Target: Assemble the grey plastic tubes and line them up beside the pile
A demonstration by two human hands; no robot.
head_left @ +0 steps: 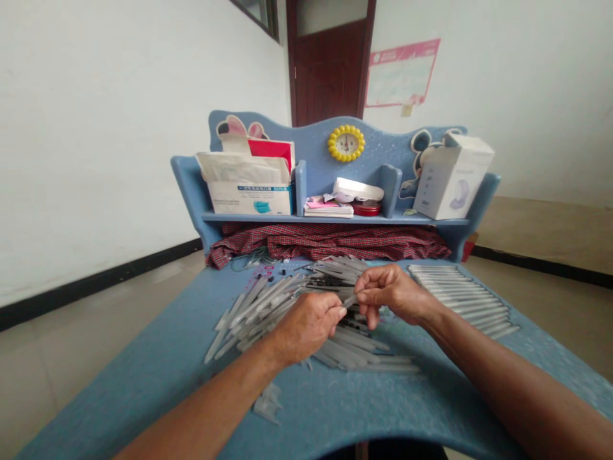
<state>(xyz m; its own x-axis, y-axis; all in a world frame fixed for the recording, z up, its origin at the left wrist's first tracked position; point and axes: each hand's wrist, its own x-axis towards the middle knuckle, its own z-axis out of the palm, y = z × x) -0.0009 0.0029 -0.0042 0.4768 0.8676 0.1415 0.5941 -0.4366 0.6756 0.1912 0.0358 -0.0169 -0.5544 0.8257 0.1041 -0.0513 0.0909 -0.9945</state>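
Above the middle of the blue desk, my left hand point(311, 324) and my right hand point(389, 295) meet with pinched fingers. Both grip a slim greyish pen point(350, 301), mostly covered by the fingers, so its exact part cannot be made out. Beneath and around the hands lie loose translucent pen barrels point(268, 304), heaped mainly to the left. More barrels point(357, 350) spread out below my hands. Dark thin pieces show among the heap behind them. Beyond my right wrist, pens point(462, 300) lie side by side in a neat row.
Small clear pieces point(268, 404) sit near my left forearm. A red checked cloth point(330, 241) is bunched under the desk's shelf point(268, 218). On that shelf stand a mask box point(251, 199), papers with a red tin point(367, 209), and a white box point(453, 179).
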